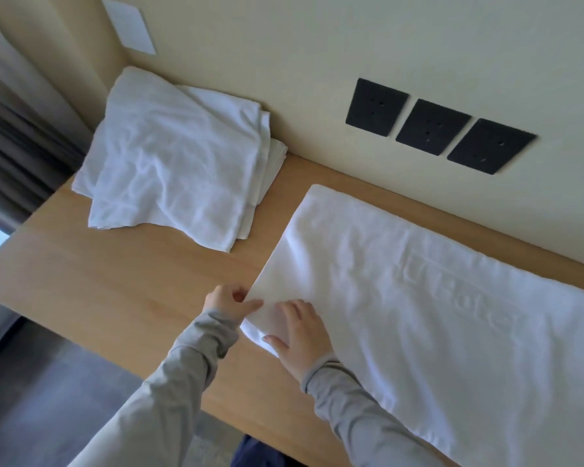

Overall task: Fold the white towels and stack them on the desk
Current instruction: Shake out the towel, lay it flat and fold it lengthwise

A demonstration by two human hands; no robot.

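Towel (418, 298) corner pinched near the surface's (115, 281) front edge.
Our left hand (228, 301) pinches it, our right hand (300, 335) lies flat, fingers (292, 310) released; we should carry the corner across, edges matched.

**Open wood only at centre-left**

The desk (115, 281) shows bare wood at the centre-left of the frame. This strip runs between the stack of folded towels (169, 163) at upper left and the spread towel (418, 315) covering the right half. The wall (317, 45) closes the far edge, with 3 black socket plates (432, 126) on it. The left hand (226, 298), pinching, and the right hand (300, 335), lying flat, occupy the spread towel's lower-left corner.
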